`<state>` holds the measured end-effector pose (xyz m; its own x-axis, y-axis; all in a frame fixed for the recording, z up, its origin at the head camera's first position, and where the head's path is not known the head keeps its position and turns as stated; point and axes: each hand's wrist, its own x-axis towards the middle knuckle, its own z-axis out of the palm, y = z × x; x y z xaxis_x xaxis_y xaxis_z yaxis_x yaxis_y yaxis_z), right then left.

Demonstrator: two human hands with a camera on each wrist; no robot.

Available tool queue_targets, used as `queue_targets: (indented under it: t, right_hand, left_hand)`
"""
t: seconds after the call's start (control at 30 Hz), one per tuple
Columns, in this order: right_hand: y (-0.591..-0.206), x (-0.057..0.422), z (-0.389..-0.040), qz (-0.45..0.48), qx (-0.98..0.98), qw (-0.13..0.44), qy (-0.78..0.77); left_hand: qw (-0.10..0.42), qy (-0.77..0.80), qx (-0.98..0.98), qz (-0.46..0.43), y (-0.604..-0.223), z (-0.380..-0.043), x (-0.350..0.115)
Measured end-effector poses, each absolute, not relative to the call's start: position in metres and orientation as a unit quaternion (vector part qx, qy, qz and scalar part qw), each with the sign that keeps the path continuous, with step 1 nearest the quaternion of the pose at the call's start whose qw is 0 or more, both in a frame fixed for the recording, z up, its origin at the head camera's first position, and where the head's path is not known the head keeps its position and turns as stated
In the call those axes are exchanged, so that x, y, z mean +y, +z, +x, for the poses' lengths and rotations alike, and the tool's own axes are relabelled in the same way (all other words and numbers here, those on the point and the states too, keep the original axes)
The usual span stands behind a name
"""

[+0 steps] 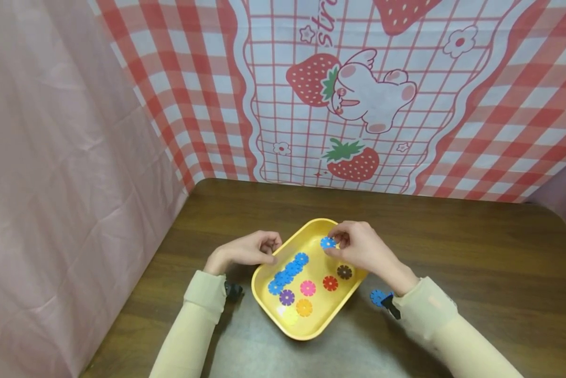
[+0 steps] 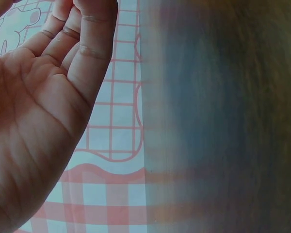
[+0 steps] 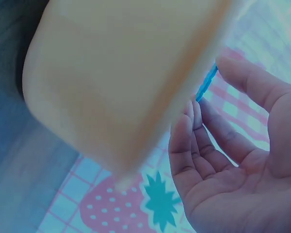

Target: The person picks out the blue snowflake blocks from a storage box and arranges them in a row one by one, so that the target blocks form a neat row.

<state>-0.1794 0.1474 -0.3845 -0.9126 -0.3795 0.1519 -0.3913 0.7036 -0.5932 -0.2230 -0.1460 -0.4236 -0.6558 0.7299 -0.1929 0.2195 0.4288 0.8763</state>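
Note:
My right hand [image 1: 363, 249] pinches a blue snowflake disc [image 1: 327, 242] between thumb and fingertip, above the upper right part of a yellow tray [image 1: 322, 310]. In the right wrist view that disc [image 3: 206, 83] appears edge-on beside the tray's wall. At the tray's left rim is my left hand [image 1: 247, 248], its fingers loosely bent and nothing seen in them; whether the thumb touches the rim I cannot tell. Inside the tray, several blue discs [image 1: 288, 274] form an overlapping row. Near them lie purple [image 1: 287, 297], pink [image 1: 308, 288], orange [image 1: 303, 307], red [image 1: 330, 283] and brown discs [image 1: 344, 272].
Another blue disc or discs [image 1: 377, 298] lie on the wooden table [image 1: 490, 262] right of the tray, partly hidden by the right wrist's black strap. A red-and-white strawberry cloth [image 1: 283, 121] hangs behind the table. A pale pink curtain [image 1: 75, 173] hangs at the left.

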Motion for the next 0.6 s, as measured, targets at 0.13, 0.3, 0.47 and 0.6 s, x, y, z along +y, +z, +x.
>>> queue_targets:
  t: [0.13, 0.3, 0.47, 0.6]
  right_hand:
    - [-0.377, 0.159, -0.175, 0.204, -0.92, 0.023, 0.333]
    - [-0.369, 0.176, -0.169, 0.198, -0.921, 0.051, 0.332]
    - [-0.364, 0.192, -0.159, 0.184, -0.924, 0.063, 0.328]
    - [-0.363, 0.202, -0.151, 0.175, -0.926, 0.068, 0.327]
  left_hand:
    - [0.285, 0.442, 0.795, 0.301, -0.424, -0.224, -0.146]
    - [0.282, 0.44, 0.797, 0.303, -0.424, -0.225, -0.147]
    - [0.284, 0.445, 0.793, 0.306, -0.423, -0.224, -0.146]
    - [0.285, 0.446, 0.792, 0.304, -0.424, -0.223, -0.146]
